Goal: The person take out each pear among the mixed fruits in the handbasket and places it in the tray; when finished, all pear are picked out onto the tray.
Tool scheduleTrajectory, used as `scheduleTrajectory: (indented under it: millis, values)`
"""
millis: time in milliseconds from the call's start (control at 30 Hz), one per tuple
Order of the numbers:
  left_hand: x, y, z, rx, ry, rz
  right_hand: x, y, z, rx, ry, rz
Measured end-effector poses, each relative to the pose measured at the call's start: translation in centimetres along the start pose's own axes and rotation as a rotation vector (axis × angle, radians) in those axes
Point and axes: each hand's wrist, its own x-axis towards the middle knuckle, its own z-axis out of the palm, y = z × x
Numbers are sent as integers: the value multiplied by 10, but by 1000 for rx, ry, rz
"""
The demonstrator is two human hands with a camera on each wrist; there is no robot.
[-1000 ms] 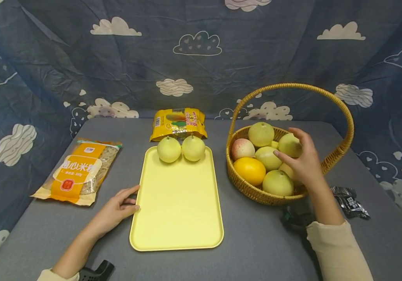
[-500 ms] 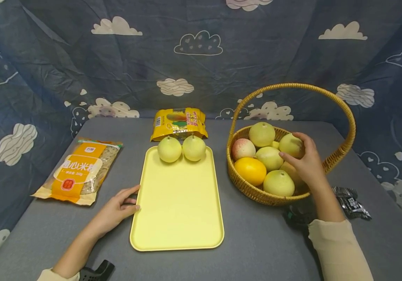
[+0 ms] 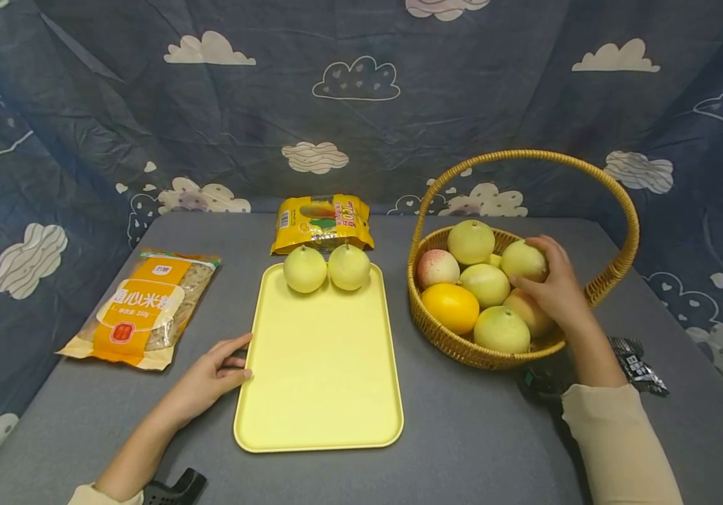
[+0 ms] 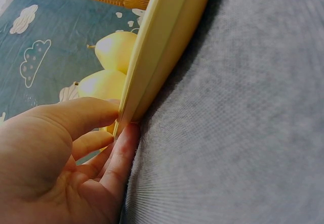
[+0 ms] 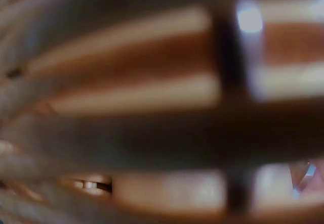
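My left hand (image 3: 212, 375) holds the left rim of a pale yellow tray (image 3: 317, 393), thumb and fingers at its edge in the left wrist view. Two round yellow-green pears (image 3: 304, 269) sit side by side at the tray's far end. Over at the right, my right hand (image 3: 557, 287) reaches into a wicker basket (image 3: 437, 340) and grips a pear (image 3: 521, 259) between thumb and fingers. More pears (image 3: 501, 330), a yellow-orange fruit (image 3: 449, 308) and a reddish peach (image 3: 438, 268) lie around it. Blurred woven strips fill the right wrist view.
A yellow packet (image 3: 323, 221) lies behind the tray. To the left is an orange-and-clear food bag (image 3: 146, 308). Small black packets (image 3: 639, 368) lie right of the basket, whose tall handle (image 3: 525, 154) arches over the fruit.
My right hand has shifted slightly right and down, and its thumb and fingers have closed round the pear. The left hand and the tray stay in place.
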Motion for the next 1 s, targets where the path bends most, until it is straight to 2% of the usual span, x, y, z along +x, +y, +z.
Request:
scheduleTrajectory:
  millis: [333, 467, 700, 800, 1000]
  values:
    - [-2, 4, 0, -5, 4, 8, 1, -1, 0, -52, -3, 103]
    - [-2, 5, -1, -15, 0, 11, 3, -2, 2, -66, 12, 105]
    - [-2, 2, -1, -18, 0, 12, 2, -4, 4, -110, 112, 105]
    - [-2, 2, -1, -17, 1, 15, 0, -6, 5, -90, 162, 124]
    - [-2, 2, 0, -12, 5, 7, -6, -11, 6, -70, 207, 131]
